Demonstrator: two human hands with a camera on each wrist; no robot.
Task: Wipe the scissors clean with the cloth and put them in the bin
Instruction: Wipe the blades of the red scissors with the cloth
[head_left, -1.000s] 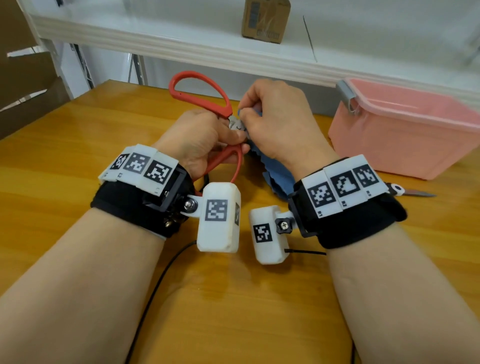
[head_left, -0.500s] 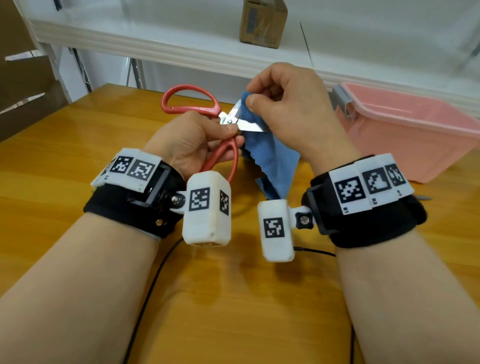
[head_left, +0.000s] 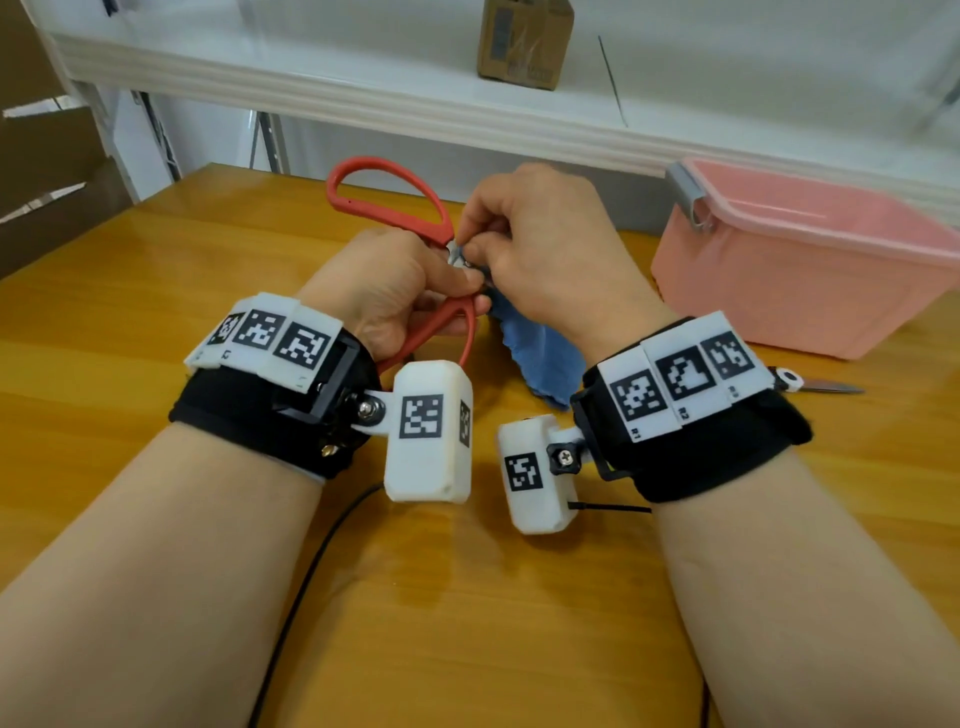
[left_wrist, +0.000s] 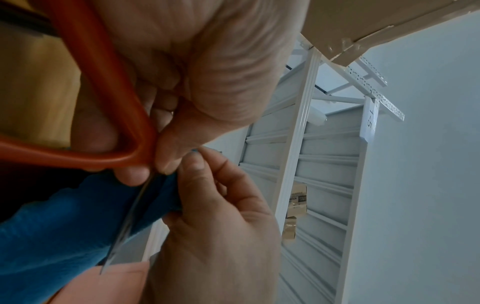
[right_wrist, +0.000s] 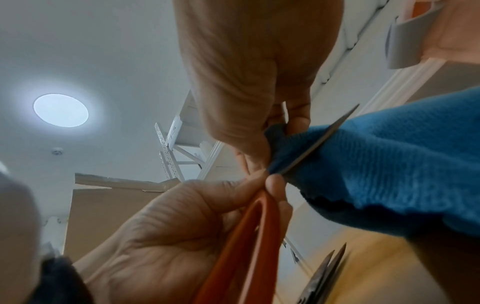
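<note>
— Two hands were on the job at once. The left hand (head_left: 400, 291) gripped the red scissors (head_left: 387, 200) by the handles, fingers curled round the lower loop, above the wooden table (head_left: 156, 291). The right hand (head_left: 540, 249) pinched the blue cloth (head_left: 540, 358) round the blade close to the pivot.

— So what could have gone wrong?

— Mostly the blade. In the left wrist view its edge (left_wrist: 124, 222) ran bare out of the fold, and the tip sat just beside the heel of the right hand. A quick pull along the steel, with the pinch slipping off the cloth, could have drawn skin across the edge.

— And the cloth itself?

— It hung loose below the pinch. I judged it could snag or bunch at the pivot, so part of the blade would go unwiped.

— Was the bin close?

— The pink bin (head_left: 810, 291) stood open on the table to the right, near but apart from the hands. Swinging the scissors there point first risked jabbing its wall. A second pair (head_left: 826, 385) lay just in front of it, half hidden by the right wrist, and might have been knocked.
</note>
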